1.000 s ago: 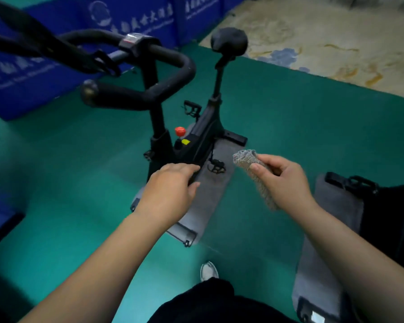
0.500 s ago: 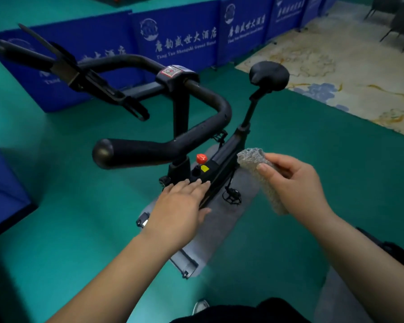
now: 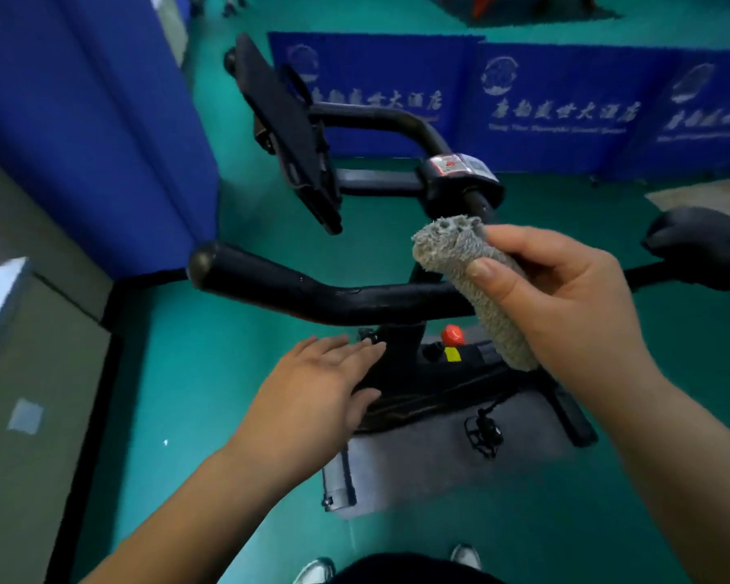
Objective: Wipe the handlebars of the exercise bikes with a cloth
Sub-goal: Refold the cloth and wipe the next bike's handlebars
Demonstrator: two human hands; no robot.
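A black exercise bike stands in front of me. Its near handlebar (image 3: 296, 288) runs left to right across the middle, with a rounded end at the left. The far handlebar (image 3: 380, 120) curves behind a black tablet holder (image 3: 287, 132). My right hand (image 3: 565, 297) grips a rolled grey cloth (image 3: 464, 263), which hangs in front of the near bar close to the centre post. My left hand (image 3: 317, 398) hovers below the near bar with its fingers straight, holding nothing.
The bike stands on a grey mat (image 3: 447, 469) on green floor. A red knob (image 3: 452, 335) sits on the frame, the black saddle (image 3: 700, 242) at the right. Blue partition panels (image 3: 557, 107) close the back and left (image 3: 81, 132). A grey cabinet (image 3: 34, 373) is at the left.
My view has swung left and closer, so the handlebars now lie straight across. My right hand has brought the cloth up to the near bar. My left hand stays low.
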